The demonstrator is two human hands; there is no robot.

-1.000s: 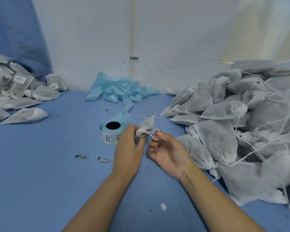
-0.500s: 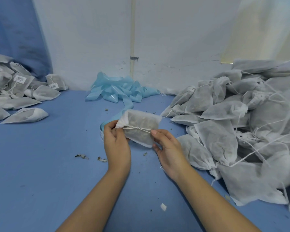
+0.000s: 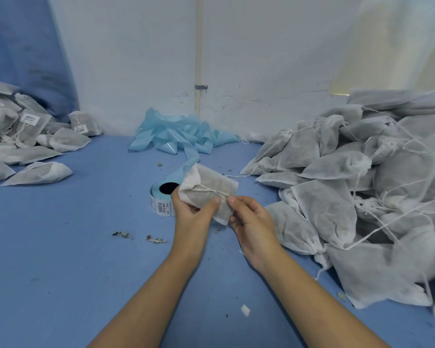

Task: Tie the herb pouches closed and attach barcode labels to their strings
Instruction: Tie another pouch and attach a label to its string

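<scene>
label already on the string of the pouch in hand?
No: the held pouch shows only bare string; the label roll sits behind the left hand.

We see only our own two forearms and hands. Both forearms are bare from the lower edge of the view up to the wrists, with no sleeve or cuff showing on either. Our left hand point(image 3: 192, 217) and our right hand point(image 3: 253, 226) are bare as well, ungloved. The fingers point(image 3: 239, 202) are slim, with short, plain, trimmed nails. Our wrists are narrow, and the forearms broaden steadily toward the bottom edge of the view.
</scene>
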